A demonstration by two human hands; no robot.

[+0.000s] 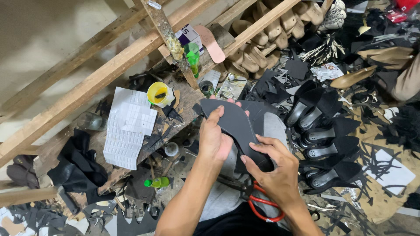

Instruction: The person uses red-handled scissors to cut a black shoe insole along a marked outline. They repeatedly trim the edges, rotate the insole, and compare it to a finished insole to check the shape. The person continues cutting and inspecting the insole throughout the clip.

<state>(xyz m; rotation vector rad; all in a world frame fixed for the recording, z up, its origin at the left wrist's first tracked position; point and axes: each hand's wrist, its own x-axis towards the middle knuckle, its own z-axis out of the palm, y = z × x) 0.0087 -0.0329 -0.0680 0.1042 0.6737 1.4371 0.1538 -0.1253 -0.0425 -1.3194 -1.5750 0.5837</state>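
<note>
Over cluttered floor (393, 201), right hand (275, 170) hides the dark sole's (234, 122) heel; left hand (214, 137) grips.

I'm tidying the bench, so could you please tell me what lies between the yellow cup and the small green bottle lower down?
In the head view, between the yellow cup and the green bottle lie black material scraps and a round white lid.

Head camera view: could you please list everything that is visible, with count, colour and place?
shoe sole: one, dark grey, held in both hands
scissors: one, red handles, on lap
finished soles: several, black, stacked at right
shoe forms: many, tan, behind the beams
glue pot: one, yellow, on bench
paper sheets: a few, white, on bench
green bottle: one, lying below bench
left hand: grip on sole's middle
right hand: grip on sole's heel end
</note>
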